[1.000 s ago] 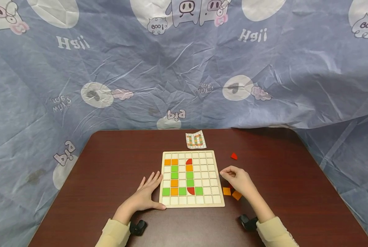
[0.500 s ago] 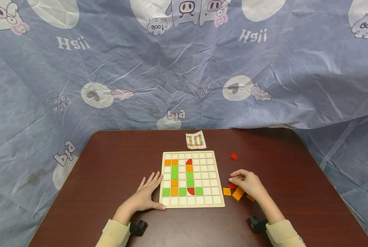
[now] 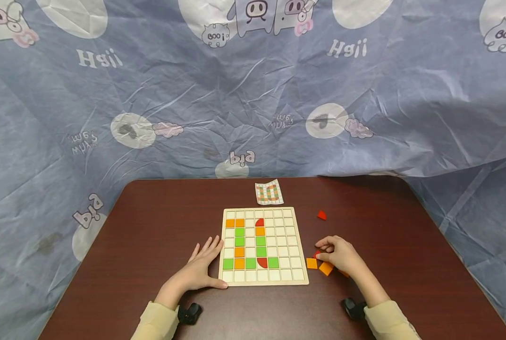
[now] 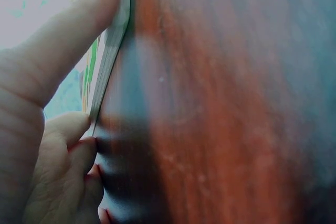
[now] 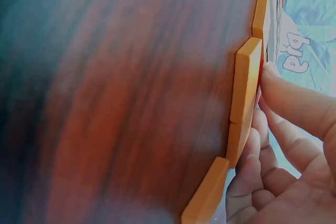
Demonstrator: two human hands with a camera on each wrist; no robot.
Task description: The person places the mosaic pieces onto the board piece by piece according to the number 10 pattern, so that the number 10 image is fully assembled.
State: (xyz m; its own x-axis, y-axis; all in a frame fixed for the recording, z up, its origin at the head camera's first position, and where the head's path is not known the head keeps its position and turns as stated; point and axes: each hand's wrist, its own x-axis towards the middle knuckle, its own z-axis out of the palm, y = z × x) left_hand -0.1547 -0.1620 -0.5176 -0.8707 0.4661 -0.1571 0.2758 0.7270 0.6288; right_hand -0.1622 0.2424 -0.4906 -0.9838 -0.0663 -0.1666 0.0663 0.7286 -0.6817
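In the head view a square wooden grid board point(image 3: 293, 275) bears green and orange square tiles and red quarter-round tiles. My left hand point(image 3: 198, 271) steadies its near left corner, fingers spread along the left edge and thumb at the front edge. The left wrist view shows the thumb point(image 4: 79, 30) against the board's side. Right of the board, the thumb of my right hand point(image 3: 340, 254) touches a red tile point(image 3: 316, 254) on the table, the index fingertip apart from it. Orange tiles point(image 5: 245, 80) lie beside and under this hand, some partly hidden.
A small paper card point(image 3: 269, 192) printed with a coloured grid lies beyond the board. Another red tile point(image 3: 322, 215) sits alone at the board's far right. The brown table point(image 3: 172, 208) meets a blue patterned cloth point(image 3: 219, 113) hanging behind it.
My right hand has moved right and nearer from beside the board's right edge to the loose tiles, and its thumb has come down to the red one. My left hand has stayed put.
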